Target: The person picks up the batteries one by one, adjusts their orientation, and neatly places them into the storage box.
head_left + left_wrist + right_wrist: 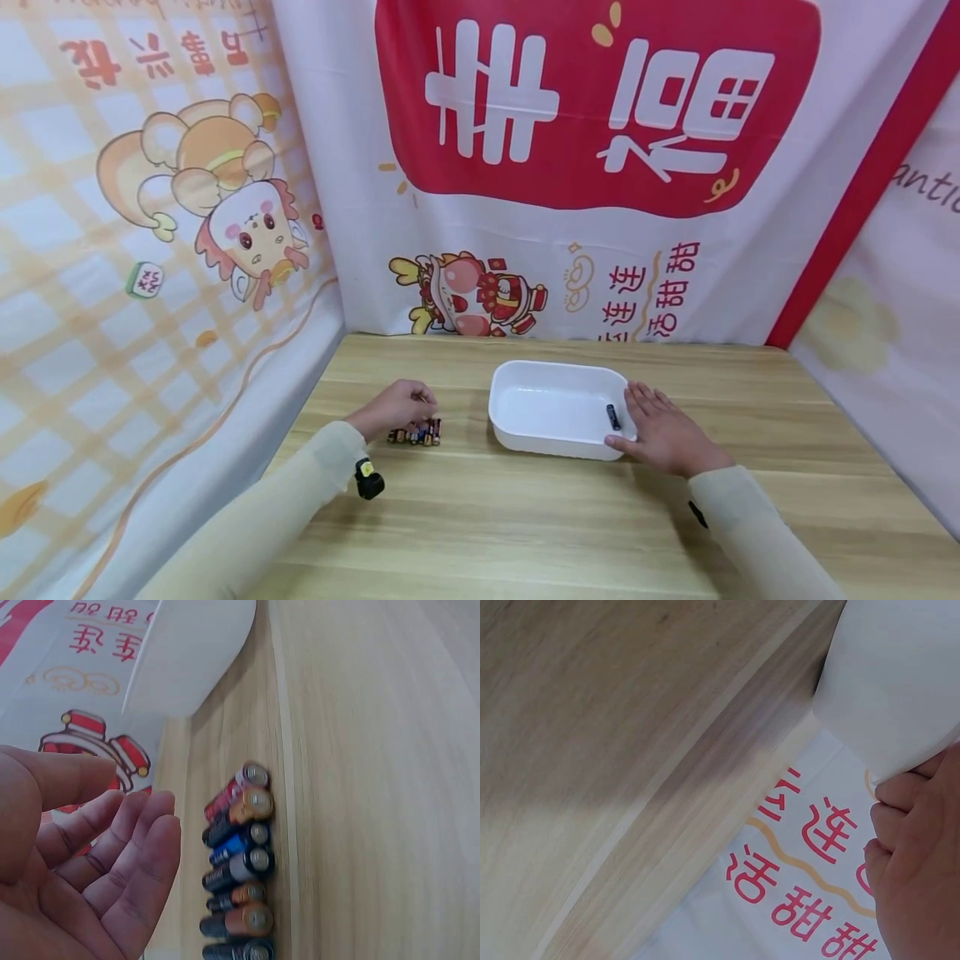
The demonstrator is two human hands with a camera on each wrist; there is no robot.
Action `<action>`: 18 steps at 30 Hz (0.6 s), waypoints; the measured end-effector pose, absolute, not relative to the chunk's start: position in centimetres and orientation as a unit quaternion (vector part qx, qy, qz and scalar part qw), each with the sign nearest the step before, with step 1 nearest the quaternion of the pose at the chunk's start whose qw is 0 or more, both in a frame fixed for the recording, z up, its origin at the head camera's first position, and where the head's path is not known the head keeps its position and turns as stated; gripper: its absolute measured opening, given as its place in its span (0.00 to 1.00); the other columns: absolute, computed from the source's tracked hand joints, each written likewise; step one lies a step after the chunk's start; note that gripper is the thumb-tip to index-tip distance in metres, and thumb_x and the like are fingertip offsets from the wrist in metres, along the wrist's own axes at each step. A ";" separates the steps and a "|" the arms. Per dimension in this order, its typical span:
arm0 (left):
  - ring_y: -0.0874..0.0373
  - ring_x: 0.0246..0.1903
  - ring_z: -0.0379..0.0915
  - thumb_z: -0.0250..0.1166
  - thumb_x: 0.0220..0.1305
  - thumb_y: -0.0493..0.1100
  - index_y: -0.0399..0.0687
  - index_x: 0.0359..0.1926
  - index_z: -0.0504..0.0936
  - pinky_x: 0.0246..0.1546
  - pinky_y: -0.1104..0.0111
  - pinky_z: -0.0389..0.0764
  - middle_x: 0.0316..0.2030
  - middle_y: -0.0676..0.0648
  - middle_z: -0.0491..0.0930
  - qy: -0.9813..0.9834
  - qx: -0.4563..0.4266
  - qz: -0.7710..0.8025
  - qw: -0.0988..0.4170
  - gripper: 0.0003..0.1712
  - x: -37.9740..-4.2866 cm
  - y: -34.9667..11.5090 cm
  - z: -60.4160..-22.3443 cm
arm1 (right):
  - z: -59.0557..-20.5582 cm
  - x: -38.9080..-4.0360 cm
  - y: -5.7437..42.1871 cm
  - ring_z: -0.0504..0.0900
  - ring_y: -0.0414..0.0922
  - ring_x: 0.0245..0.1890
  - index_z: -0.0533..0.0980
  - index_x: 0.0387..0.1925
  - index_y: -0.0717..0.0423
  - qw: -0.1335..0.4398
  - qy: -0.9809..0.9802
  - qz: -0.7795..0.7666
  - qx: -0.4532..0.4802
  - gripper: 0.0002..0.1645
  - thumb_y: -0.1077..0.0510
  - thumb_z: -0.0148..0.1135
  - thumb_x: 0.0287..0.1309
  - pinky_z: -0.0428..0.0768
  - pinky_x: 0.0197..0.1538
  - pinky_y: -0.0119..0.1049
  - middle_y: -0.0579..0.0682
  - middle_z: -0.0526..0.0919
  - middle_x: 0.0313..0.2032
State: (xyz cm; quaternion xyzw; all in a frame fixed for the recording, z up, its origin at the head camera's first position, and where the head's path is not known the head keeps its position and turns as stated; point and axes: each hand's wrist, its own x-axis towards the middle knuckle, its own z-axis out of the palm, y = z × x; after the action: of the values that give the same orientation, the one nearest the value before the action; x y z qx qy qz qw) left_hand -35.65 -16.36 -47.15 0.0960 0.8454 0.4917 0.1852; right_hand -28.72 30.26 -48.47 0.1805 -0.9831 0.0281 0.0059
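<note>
Several batteries (pixel 236 871) of mixed colours lie side by side in a row on the table, with the far ones partly hidden by my left hand in the head view. My left hand (pixel 405 408) hovers just over and beside them, its fingers loosely bent and nothing between them. To the right stands a white plastic basin (pixel 555 446). A single dark battery (pixel 613 417) lies inside it near the right wall. My right hand (pixel 667 429) rests against the basin's right side, fingers extended along the wall and thumb at the near corner of the rim.
The wooden table (pixel 525 525) reaches back to a printed cloth (pixel 465 225) hanging behind it. Another patterned cloth (pixel 150 333) hangs along the left side.
</note>
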 end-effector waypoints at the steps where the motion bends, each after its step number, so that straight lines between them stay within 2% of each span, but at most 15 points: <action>1: 0.47 0.34 0.79 0.62 0.67 0.38 0.38 0.43 0.79 0.34 0.57 0.85 0.39 0.37 0.79 0.847 0.092 0.491 0.182 0.08 -35.7 -16.8 -47.2 | -48.5 -28.7 30.2 0.43 0.59 0.73 0.50 0.72 0.69 0.005 -0.983 0.027 0.180 0.65 0.18 0.34 0.57 0.45 0.73 0.56 0.62 0.47 0.74; 8: 0.47 0.31 0.79 0.64 0.65 0.36 0.37 0.42 0.79 0.31 0.57 0.85 0.37 0.38 0.79 0.853 0.071 0.492 0.157 0.07 -35.8 -19.4 -47.8 | -48.2 -29.2 30.2 0.43 0.60 0.73 0.49 0.72 0.69 0.008 -0.982 0.019 0.188 0.65 0.18 0.34 0.58 0.44 0.73 0.56 0.63 0.46 0.74; 14: 0.46 0.31 0.79 0.65 0.63 0.35 0.32 0.45 0.78 0.34 0.56 0.86 0.37 0.37 0.79 0.856 0.057 0.493 0.143 0.12 -35.9 -20.6 -48.4 | -47.9 -29.3 30.5 0.44 0.60 0.73 0.49 0.72 0.70 0.016 -0.982 0.016 0.188 0.66 0.17 0.33 0.57 0.45 0.73 0.56 0.63 0.47 0.74; 18: 0.47 0.29 0.79 0.65 0.60 0.32 0.31 0.42 0.78 0.31 0.59 0.85 0.32 0.37 0.80 0.871 0.051 0.471 0.127 0.10 -35.5 -21.6 -49.0 | -48.7 -29.0 30.5 0.44 0.60 0.73 0.50 0.72 0.69 0.011 -0.982 0.022 0.187 0.66 0.17 0.33 0.56 0.45 0.73 0.56 0.63 0.47 0.74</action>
State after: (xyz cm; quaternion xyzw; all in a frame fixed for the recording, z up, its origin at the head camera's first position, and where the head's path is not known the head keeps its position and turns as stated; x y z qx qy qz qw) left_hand -35.53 -21.63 -49.03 0.0506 0.8713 0.4714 0.1267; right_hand -29.04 30.51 -48.67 0.1870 -0.9820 0.0223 0.0105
